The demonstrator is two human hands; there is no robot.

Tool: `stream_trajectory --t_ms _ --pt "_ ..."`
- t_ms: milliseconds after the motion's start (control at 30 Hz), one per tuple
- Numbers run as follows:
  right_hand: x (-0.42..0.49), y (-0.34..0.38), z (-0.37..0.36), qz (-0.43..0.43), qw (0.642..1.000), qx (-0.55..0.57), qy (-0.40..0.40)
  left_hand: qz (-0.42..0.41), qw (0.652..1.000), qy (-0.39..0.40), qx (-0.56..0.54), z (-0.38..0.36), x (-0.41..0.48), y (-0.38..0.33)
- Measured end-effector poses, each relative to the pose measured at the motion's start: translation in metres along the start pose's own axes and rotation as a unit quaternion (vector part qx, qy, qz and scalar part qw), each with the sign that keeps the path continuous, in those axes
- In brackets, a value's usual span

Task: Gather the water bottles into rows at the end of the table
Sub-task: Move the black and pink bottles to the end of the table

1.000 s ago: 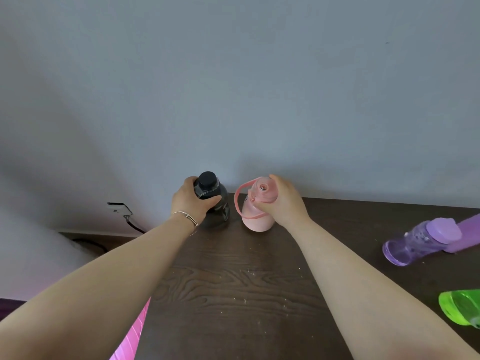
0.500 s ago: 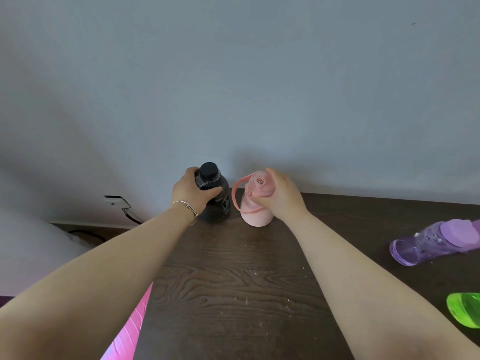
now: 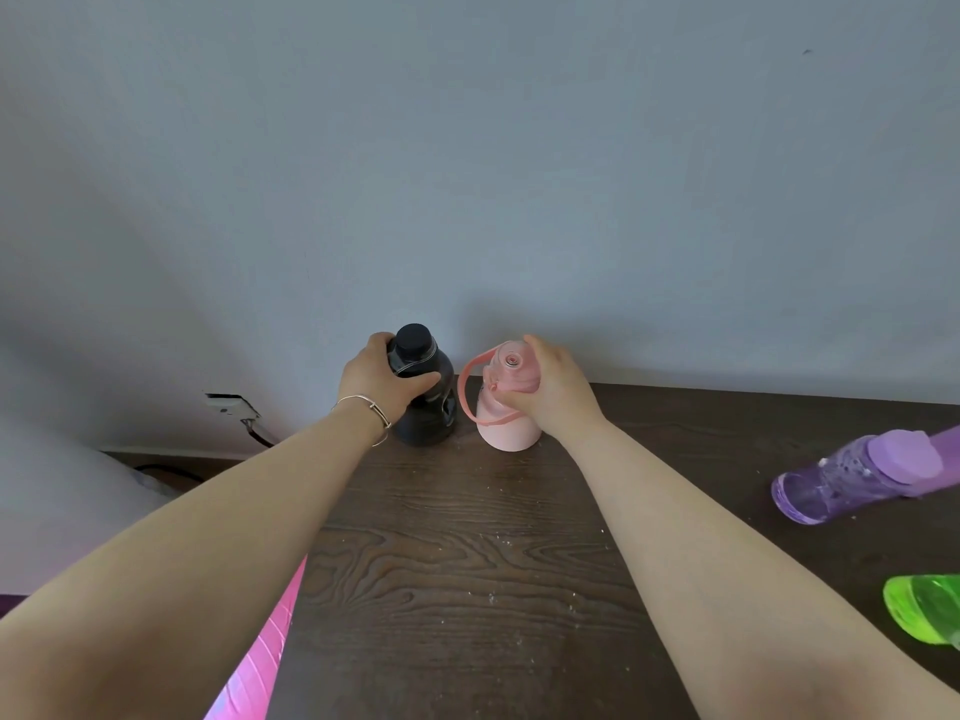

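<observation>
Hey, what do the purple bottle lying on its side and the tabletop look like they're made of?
Purple bottle: likely clear tinted plastic, since you can see through its glossy body; the lid looks opaque matte plastic. Tabletop: dark wood or wood-look laminate, with printed-looking swirling grain and a low sheen. I can't tell which.

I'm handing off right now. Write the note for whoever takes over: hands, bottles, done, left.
Left hand: grip closed around the neck of the black bottle, upright at the table's far end by the wall.
Right hand: grip closed on the top of the pink bottle, upright just right of the black one, small gap between.
Done: these two start a row; neither is released.
Left: the purple bottle lies on its side at the right; the green bottle lies at the right edge, partly out of frame. Let go, then stand those in line.
</observation>
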State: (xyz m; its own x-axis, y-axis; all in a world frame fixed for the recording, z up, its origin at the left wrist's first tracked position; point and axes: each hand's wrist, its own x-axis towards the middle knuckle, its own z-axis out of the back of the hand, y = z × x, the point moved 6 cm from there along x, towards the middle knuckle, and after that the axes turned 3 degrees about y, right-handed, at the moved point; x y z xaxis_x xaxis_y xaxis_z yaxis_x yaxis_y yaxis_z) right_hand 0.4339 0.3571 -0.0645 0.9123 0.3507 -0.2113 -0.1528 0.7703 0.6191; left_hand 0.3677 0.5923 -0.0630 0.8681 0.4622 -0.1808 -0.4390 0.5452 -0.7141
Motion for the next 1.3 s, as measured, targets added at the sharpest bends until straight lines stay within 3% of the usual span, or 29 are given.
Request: stream_trajectory --t_ms 200,400,533,700,1067,1300 --pt "-0.001 0.003 -0.002 -0.015 1.0 -0.019 0.016 -0.007 0.999 0.026 0.029 -0.003 0.0 -0.004" --pt "-0.014 0.012 0.0 -0.01 0.991 -0.137 0.0 -0.018 0.993 0.029 0.111 -0.006 -0.016 -0.007" --pt "-0.035 0.023 0.007 0.026 0.968 -0.247 -0.032 -0.079 0.961 -0.01 0.265 -0.002 -0.04 -0.012" --pt "-0.068 0.03 0.009 0.043 0.948 -0.311 -0.046 -0.138 0.908 -0.002 0.397 0.004 -0.076 -0.016" --pt "-0.179 0.004 0.001 -0.019 0.952 -0.301 -0.055 -0.175 0.887 0.056 0.425 -0.007 -0.158 -0.011" --pt "-0.226 -0.032 0.029 -0.048 0.952 -0.29 -0.079 -0.221 0.87 0.049 0.438 -0.03 -0.199 -0.046"
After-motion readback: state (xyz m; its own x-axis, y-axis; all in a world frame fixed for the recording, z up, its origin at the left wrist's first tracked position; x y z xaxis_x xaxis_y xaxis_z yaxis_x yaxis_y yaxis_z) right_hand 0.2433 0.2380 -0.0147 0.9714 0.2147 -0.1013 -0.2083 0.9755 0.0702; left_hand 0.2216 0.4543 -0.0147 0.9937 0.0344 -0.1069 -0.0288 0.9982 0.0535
